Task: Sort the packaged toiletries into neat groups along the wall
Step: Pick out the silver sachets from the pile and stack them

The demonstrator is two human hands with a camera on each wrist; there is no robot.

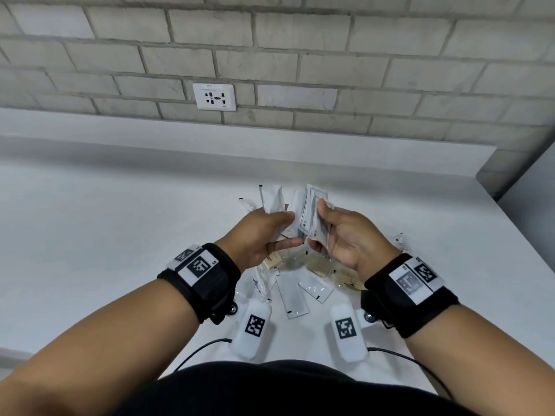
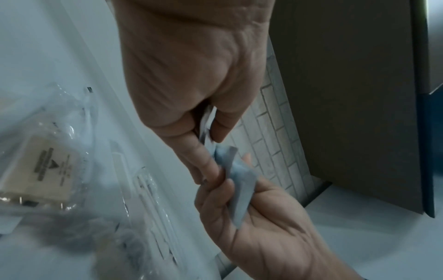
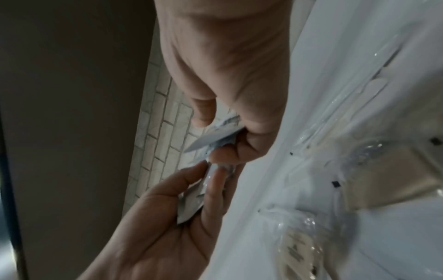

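Both hands meet above the desk [image 1: 120, 235]: left hand [image 1: 261, 235] pinches white sachets [image 1: 274, 199], right hand [image 1: 348, 238] pinches flat packets [image 1: 312, 205]. Their long axes point toward the wall [image 1: 300, 70], well apart ahead. More packets [image 1: 292, 295] lie beneath, nearer the wrists.

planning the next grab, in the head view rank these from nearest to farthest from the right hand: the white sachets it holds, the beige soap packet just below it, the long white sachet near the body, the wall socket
1. white sachets, pinched in the right hand itself.
2. beige soap packet, on the counter just under the hand, to its left.
3. long white sachet, lower, toward the body.
4. wall socket, on the brick wall, far up and left.
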